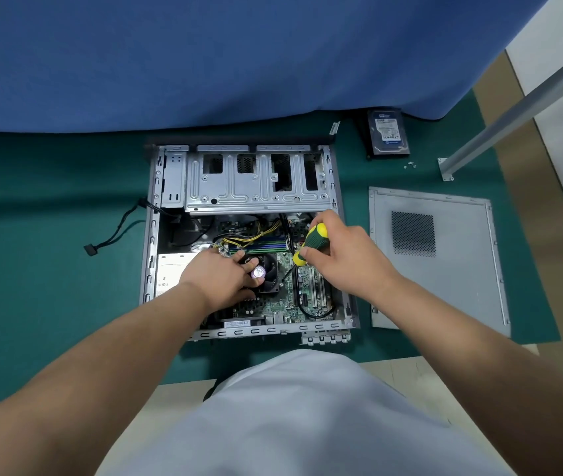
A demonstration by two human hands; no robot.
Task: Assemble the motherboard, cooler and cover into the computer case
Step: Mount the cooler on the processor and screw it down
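The open grey computer case (170, 187) lies flat on the green mat. The green motherboard (307, 286) sits inside it. A black cooler (269, 266) with a fan stands on the board, and my left hand (218, 276) rests on it, fingers curled over its left side. My right hand (338, 255) grips a screwdriver (311, 242) with a green and yellow handle, its tip down at the cooler's right edge. The grey side cover (444, 280) lies flat to the right of the case.
A hard drive (389, 134) lies at the back right, with a few small screws (410, 164) near it. A black cable with a connector (108, 240) trails left of the case. A metal bar (513, 115) slants in at the right. Blue cloth (204, 56) hangs behind.
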